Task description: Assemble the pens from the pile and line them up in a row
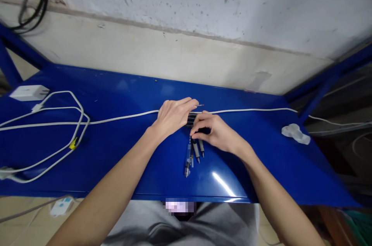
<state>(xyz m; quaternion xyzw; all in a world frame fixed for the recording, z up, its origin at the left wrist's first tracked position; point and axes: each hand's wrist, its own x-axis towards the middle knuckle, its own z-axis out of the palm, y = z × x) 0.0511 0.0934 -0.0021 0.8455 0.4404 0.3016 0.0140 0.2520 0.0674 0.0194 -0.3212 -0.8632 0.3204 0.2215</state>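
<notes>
My left hand (pixel 177 115) is closed, and a thin pen refill (pixel 200 105) with a narrow tip pokes out past its fingertips. Close beside it, my right hand (pixel 214 130) makes a pinch with thumb and forefinger; whatever is between them is too small to make out. Several dark pen parts (pixel 191 119) lie side by side between the hands, partly covered by the fingers. Below the right fingertips, a clear pen barrel (pixel 188 160) rests on the blue tabletop (pixel 139 149). Next to it are two pens with grey grips (pixel 197 152), their tips pointing toward me.
A white cable (pixel 124 117) crosses the tabletop behind the hands and loops at the left, near a white adapter (pixel 30 93). Crumpled clear plastic (pixel 295 133) lies at the right. Blue metal braces (pixel 322 83) flank the table, with a wall (pixel 162 50) behind.
</notes>
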